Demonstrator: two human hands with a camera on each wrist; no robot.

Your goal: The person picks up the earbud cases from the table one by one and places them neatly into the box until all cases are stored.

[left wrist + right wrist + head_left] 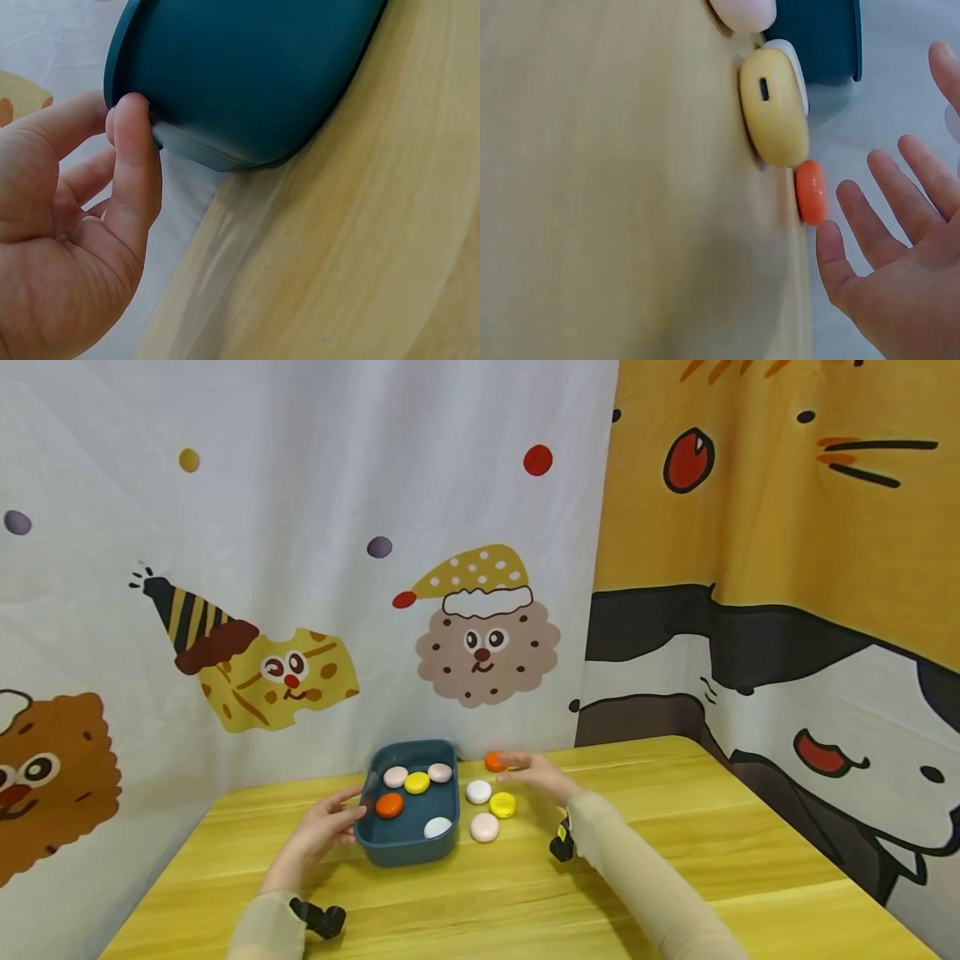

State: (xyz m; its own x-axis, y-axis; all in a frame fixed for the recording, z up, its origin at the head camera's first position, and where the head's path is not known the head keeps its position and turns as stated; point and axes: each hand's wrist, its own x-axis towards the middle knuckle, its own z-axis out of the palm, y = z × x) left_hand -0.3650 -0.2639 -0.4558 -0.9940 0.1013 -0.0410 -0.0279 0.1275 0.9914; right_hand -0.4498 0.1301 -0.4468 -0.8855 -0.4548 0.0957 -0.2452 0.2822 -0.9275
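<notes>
A dark teal bin [408,854] stands on the table, holding several rounded discs, including an orange disc [388,806], a yellow disc [417,783] and a white disc [437,827]. My left hand [321,828] touches its left outer wall with thumb and fingertips; in the left wrist view, the thumb [133,127] lies against the wall near the rim. My right hand [542,775] reaches over another orange disc [494,762] at the back of the table. The right wrist view shows its fingers [866,214] spread apart, with nothing held and the orange disc [811,193] beyond them.
Right of the bin lie a white disc [478,792], a yellow disc [502,805] and a pale pink disc [484,827]. A small dark slot shows on the yellow one's side [775,112]. Behind the wooden table [465,910] hangs a printed curtain [300,527].
</notes>
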